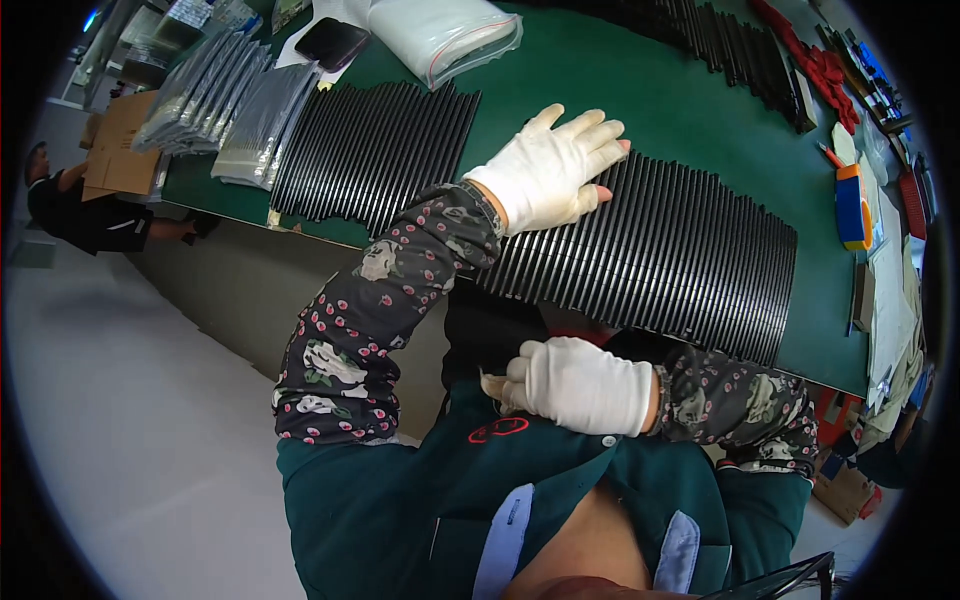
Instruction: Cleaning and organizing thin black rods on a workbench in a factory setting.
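My left hand (550, 172), in a white glove with a couple of bare fingertips, lies with its fingers spread on the left end of a long row of thin black rods (680, 250). Close to my body, below the table edge, my right hand (585, 385) is closed in a white glove. A small beige tip, perhaps cloth, sticks out of its left side; what it grips is mostly hidden. To the left of my left hand lies a second row of black rods (375, 150), side by side on the green table (570, 60).
Stacked clear bags (200, 90) lie at the far left, near a dark phone (333, 43) and a folded plastic bag (440, 35). More black rods (725, 45) and a red cloth (825, 75) are far right, above a blue-and-orange object (853, 207). A person (95, 205) is beyond the table's left end.
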A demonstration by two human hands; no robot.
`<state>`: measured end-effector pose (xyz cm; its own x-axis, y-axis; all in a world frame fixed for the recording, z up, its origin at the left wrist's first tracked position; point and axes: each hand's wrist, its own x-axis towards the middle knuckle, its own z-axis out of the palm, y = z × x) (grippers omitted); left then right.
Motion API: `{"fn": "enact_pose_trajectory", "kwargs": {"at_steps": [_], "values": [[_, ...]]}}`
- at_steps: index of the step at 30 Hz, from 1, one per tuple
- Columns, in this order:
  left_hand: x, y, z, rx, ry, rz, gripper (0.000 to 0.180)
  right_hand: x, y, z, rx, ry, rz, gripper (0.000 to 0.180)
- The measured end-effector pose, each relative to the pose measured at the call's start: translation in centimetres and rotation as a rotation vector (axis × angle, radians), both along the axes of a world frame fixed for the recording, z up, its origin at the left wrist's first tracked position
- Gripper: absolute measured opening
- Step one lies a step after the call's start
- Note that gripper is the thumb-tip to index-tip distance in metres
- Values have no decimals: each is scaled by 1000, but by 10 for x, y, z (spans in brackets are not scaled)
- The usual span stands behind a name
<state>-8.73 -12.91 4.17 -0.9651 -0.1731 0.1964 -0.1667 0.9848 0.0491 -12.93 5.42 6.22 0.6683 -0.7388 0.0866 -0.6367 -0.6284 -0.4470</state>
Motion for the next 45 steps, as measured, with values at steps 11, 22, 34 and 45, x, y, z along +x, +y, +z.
{"fn": "enact_pose_trajectory", "kwargs": {"at_steps": [11,22,34,45], "values": [[-1,-3,-4,13,-8,-17,56,-1,3,4,-18,-120,-75,17],[8,-33,1,-257,-261,-17,66,-25,-66,-17,-445,-317,-417,14],[8,-34,-6,-74,-76,-3,53,15,-35,-11,-17,-126,-13,21],[10,-31,-3,-73,-100,-11,53,10,-9,-9,-30,-69,-6,17]]}}
